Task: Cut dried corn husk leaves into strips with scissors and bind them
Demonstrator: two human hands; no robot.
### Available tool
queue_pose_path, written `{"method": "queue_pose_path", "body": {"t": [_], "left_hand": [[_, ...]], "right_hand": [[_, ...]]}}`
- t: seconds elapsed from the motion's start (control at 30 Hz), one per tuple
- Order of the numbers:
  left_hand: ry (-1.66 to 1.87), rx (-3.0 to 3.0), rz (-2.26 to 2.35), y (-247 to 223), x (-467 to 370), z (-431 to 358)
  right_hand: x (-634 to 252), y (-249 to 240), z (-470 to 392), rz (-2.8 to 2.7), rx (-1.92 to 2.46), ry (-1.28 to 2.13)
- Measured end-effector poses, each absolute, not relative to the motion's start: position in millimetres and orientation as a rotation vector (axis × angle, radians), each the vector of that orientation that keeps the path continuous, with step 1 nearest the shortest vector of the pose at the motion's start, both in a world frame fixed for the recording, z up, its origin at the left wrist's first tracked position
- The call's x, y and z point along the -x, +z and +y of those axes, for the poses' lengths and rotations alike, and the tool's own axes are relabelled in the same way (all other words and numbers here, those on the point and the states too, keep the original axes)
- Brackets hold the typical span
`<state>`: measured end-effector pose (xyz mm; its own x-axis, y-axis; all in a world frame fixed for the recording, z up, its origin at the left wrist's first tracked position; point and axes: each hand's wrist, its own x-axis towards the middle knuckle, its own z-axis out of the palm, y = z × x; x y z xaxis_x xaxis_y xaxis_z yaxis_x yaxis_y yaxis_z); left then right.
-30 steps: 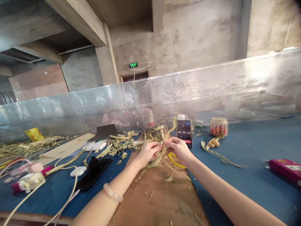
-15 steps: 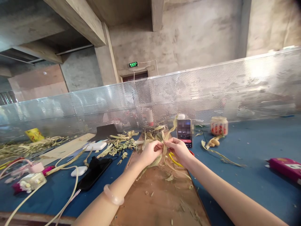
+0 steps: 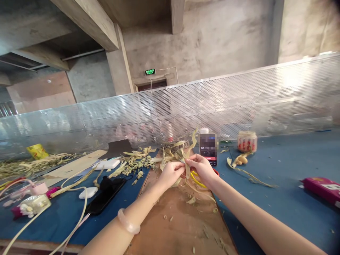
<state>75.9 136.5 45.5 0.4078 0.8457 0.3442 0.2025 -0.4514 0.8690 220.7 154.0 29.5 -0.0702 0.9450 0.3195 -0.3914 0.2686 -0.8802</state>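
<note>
Both hands meet over the far part of a brown wooden board (image 3: 180, 219). My right hand (image 3: 199, 167) is closed, thumb and fingers pinching a pale dried leaf strip (image 3: 193, 141) whose upper end sticks up and lower end hangs below the fingers. Beside it, my left hand (image 3: 171, 174) is closed too, its fingertips pressed together at the same strip; what exactly they pinch is partly hidden. More dried leaves (image 3: 174, 153) lie just behind the hands. A yellow loop (image 3: 198, 180) rests under my right wrist.
Behind the hands a phone (image 3: 208, 148) stands upright. To the right are a jar (image 3: 247, 141), a dried strip with a knot (image 3: 241, 161) and a magenta packet (image 3: 321, 189). On the left lie a black phone (image 3: 106, 196), cables, a white case (image 3: 88, 193) and small woven pieces (image 3: 136, 161). A perforated metal screen (image 3: 225, 102) runs behind.
My left hand has turned slightly and its fingers have shifted a little right, closer to the right hand. The leaf strip's upper end has moved slightly left. The view has shifted slightly.
</note>
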Motion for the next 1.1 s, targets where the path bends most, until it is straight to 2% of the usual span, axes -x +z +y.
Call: {"method": "queue_pose_path", "body": {"t": [0.37, 0.77, 1.1], "left_hand": [[1.200, -2.029, 1.065, 42, -72, 149], [1.650, -2.384, 1.410, 107, 19, 168], [1.922, -2.755, 1.555, 112, 30, 163]], "right_hand": [[-219, 31, 154, -1.144, 0.668, 1.198], [-223, 32, 157, -0.950, 0.864, 1.092], [-246, 32, 168, -0.702, 0.851, 1.158]]}}
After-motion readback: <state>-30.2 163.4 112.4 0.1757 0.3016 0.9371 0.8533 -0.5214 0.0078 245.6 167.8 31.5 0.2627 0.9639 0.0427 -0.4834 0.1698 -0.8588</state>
